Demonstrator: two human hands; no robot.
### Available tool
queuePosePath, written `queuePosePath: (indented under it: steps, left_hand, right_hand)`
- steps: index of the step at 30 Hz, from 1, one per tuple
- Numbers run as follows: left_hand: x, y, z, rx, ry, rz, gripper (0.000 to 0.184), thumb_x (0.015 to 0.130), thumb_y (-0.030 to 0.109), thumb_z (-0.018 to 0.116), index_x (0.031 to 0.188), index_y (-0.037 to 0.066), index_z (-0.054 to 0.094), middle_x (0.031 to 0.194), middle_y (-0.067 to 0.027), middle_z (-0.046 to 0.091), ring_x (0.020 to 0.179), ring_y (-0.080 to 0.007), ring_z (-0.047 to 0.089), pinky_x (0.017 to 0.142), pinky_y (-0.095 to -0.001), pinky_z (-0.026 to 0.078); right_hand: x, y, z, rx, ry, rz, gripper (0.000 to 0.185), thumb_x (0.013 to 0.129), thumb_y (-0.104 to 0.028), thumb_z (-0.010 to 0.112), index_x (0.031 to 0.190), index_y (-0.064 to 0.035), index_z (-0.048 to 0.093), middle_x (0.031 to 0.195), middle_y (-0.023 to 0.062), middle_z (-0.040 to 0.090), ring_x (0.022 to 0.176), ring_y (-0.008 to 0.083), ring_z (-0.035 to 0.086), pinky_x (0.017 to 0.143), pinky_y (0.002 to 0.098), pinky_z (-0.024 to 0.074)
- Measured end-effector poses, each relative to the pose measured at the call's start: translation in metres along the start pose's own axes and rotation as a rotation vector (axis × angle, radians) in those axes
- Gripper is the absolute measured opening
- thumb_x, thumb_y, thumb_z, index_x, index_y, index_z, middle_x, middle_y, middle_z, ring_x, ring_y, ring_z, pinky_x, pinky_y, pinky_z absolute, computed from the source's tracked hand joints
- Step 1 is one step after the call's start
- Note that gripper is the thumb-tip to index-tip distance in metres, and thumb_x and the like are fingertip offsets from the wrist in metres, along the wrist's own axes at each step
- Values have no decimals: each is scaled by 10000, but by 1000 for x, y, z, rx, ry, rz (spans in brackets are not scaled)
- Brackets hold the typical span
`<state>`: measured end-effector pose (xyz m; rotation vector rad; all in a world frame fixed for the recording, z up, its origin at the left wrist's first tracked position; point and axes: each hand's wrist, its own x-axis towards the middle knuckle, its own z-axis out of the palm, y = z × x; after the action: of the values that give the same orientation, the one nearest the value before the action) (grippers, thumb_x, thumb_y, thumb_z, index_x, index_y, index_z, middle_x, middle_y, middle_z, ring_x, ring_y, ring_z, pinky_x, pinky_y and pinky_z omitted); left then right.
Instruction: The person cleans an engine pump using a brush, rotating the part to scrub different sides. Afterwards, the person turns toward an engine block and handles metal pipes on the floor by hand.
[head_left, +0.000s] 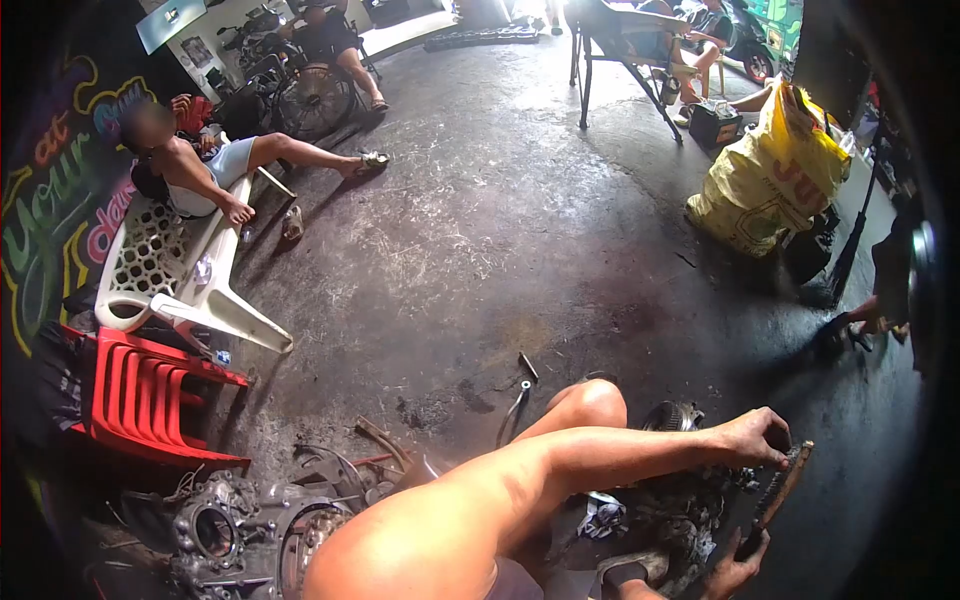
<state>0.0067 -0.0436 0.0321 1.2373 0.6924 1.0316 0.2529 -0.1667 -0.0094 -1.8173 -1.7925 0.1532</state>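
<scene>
My left arm reaches across to the right, and my left hand (755, 437) is closed with curled fingers at the bristle side of a wire brush (787, 487). Whatever may be pinched in those fingers is too small to make out. Lower down, my right hand (737, 572) grips the dark handle end of the brush, which slants up to the right with its wooden back outward. Below my left forearm lie a round toothed metal part (673, 416) and a crumpled whitish rag (602, 514). My shoe (632, 570) shows at the bottom edge.
An opened engine block (215, 535) sits at lower left near stacked red chairs (150, 395). A person (195, 180) sits on a white plastic chair (225, 300). A yellow sack (765, 185) stands at right; a rod-like tool (515, 410) lies ahead. More people and motorcycles are behind.
</scene>
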Motion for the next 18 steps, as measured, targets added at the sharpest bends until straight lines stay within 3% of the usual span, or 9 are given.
queuePosePath:
  steps: [3, 10, 13, 18]
  left_hand:
    - [-2, 5, -1, 49, -18, -54, 408, 812, 219, 799, 1087, -48, 660, 1017, -148, 720, 928, -206, 672, 822, -353, 532]
    - [4, -3, -2, 20, 33, -2, 398, 816, 226, 803, 1077, -35, 655, 1021, -137, 714, 962, -203, 656, 882, -350, 509]
    - [6, -2, -1, -15, -11, -19, 379, 825, 224, 796, 1065, -32, 654, 1011, -126, 713, 964, -199, 651, 889, -355, 504]
    - [8, -7, 1, -105, -42, 23, 464, 832, 269, 796, 1160, -24, 649, 1085, -148, 705, 1052, -215, 642, 951, -359, 494]
  right_hand:
    - [0, -15, -4, -38, -12, 84, 509, 848, -372, 766, 1195, -18, 647, 1044, 189, 722, 936, 331, 705, 819, 395, 550]
    - [1, -26, -9, -36, -72, 205, 590, 823, -434, 786, 1186, 10, 647, 1089, 213, 702, 1007, 350, 678, 876, 436, 534]
    - [0, 2, -1, 185, -101, 75, 426, 927, -203, 674, 1206, 97, 557, 1135, 249, 642, 1050, 369, 612, 937, 419, 461]
    - [-2, -10, -1, 61, -23, 43, 408, 895, -163, 688, 1176, 101, 556, 1065, 250, 649, 986, 380, 622, 905, 414, 469]
